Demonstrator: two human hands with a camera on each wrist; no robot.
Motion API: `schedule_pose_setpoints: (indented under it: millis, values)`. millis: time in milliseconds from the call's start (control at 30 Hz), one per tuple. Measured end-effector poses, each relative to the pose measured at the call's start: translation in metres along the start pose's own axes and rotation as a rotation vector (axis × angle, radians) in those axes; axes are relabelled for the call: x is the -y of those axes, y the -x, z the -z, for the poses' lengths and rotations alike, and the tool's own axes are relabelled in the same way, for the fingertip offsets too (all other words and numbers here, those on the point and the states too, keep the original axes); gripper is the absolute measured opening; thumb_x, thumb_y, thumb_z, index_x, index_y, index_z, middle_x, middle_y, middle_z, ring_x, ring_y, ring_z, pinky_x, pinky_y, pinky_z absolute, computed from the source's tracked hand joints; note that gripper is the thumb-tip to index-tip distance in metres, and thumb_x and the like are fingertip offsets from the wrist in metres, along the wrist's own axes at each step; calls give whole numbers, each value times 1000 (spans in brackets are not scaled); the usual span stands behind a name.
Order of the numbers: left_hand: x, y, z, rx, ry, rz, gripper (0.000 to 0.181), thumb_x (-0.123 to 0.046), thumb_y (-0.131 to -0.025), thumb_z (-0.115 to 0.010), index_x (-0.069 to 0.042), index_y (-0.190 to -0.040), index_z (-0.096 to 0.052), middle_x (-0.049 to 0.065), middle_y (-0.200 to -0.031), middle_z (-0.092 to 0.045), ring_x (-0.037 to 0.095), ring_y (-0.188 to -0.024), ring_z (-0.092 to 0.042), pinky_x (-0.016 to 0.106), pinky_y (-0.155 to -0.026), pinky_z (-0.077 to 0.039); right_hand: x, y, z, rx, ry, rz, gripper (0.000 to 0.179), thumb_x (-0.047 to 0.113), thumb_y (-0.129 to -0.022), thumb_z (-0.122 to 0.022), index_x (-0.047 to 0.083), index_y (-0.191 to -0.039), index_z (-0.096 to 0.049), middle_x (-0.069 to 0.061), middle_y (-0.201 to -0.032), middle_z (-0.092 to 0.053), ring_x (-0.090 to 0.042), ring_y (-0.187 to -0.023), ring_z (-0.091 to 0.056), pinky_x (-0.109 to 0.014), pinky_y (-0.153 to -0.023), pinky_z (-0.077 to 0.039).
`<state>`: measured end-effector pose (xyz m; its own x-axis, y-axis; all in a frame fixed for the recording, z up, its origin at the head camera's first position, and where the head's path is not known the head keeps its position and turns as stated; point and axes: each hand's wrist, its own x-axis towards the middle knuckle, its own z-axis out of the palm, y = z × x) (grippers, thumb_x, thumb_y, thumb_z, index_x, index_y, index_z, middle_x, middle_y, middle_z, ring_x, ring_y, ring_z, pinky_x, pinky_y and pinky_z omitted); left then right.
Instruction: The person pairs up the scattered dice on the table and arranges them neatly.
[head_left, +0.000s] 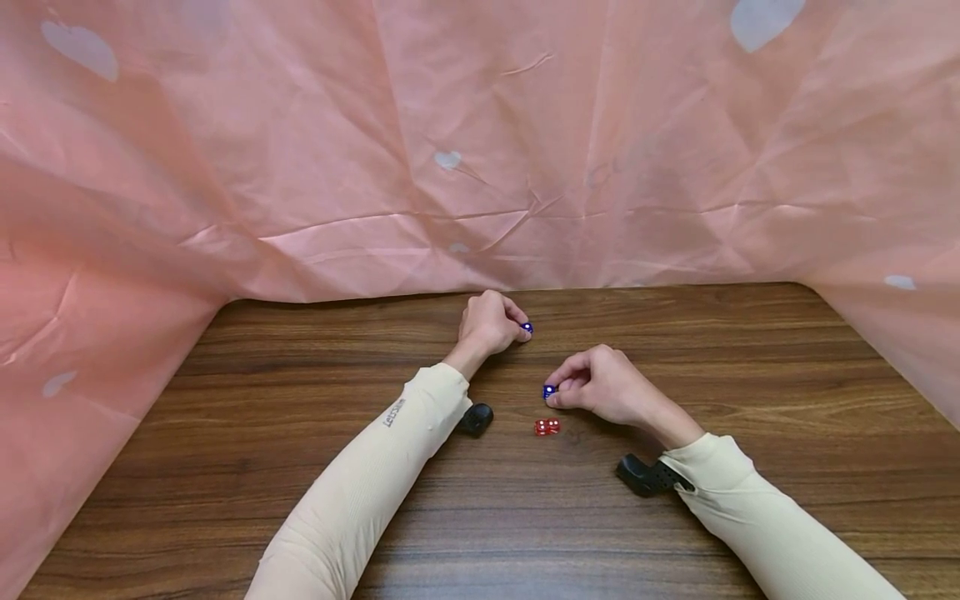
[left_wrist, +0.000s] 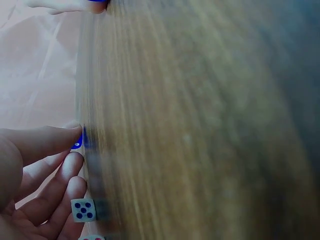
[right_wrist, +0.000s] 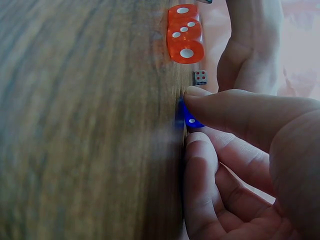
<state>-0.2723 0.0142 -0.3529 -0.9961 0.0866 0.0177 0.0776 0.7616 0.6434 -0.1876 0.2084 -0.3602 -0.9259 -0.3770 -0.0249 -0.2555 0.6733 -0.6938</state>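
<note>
My left hand [head_left: 491, 323] is near the far table edge and pinches a blue die [head_left: 527, 328] between thumb and fingertips. Closer in and to the right, my right hand [head_left: 606, 387] pinches another blue die [head_left: 550, 391] at the tabletop. Red dice [head_left: 547, 427] lie side by side just below that hand. A white die with dark pips [left_wrist: 83, 210] shows beside the left fingers in the left wrist view, and part of another white die [left_wrist: 92, 238] appears at the lower border. The right wrist view has a small white die [right_wrist: 200, 77] beyond the right thumb.
The brown wood-grain table [head_left: 262, 467] spreads beneath both hands. A pink cloth [head_left: 525, 150] with pale hearts hangs behind it and along both sides. Black wrist devices [head_left: 637, 475] sit by the cream sleeves [head_left: 375, 467].
</note>
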Motion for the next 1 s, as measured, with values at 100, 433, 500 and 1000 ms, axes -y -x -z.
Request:
schedule_pose_setpoints:
  millis: [100,433,500,1000]
  values:
    - [0,1,1,-2,13,-4,15,-22,-79,-94,-22,-91,-86,-3,-101,-83,23,-110,-74,39,-95,-57,0,0,-1,0,-2,-1,13,22,-86,-88,15,-96,-85,6,-78,-76,-6,-74,-65,-21,-68,-50]
    - [1,11,7,-18,52,-47,12,-24,-80,-93,-22,-89,-85,-4,-94,-83,23,-106,-74,39,-94,-56,-1,1,-1,1,-13,-11,14,22,-86,-88,14,-97,-84,5,-79,-77,-6,-74,-66,-21,-68,-51]
    - [2,13,9,-18,57,-58,12,-24,-81,-93,-21,-89,-85,-4,-93,-83,23,-105,-74,39,-95,-56,-1,1,-1,2,-18,-12,14,22,-86,-89,14,-97,-84,5,-79,-77,-6,-74,-67,-21,-69,-51]
    - [5,38,16,-5,84,-119,10,-21,-81,-91,-20,-90,-84,-6,-83,-82,11,-85,-72,33,-85,-53,0,0,-1,3,-20,-13,15,22,-86,-89,13,-97,-84,4,-80,-78,-6,-74,-67,-21,-68,-52]
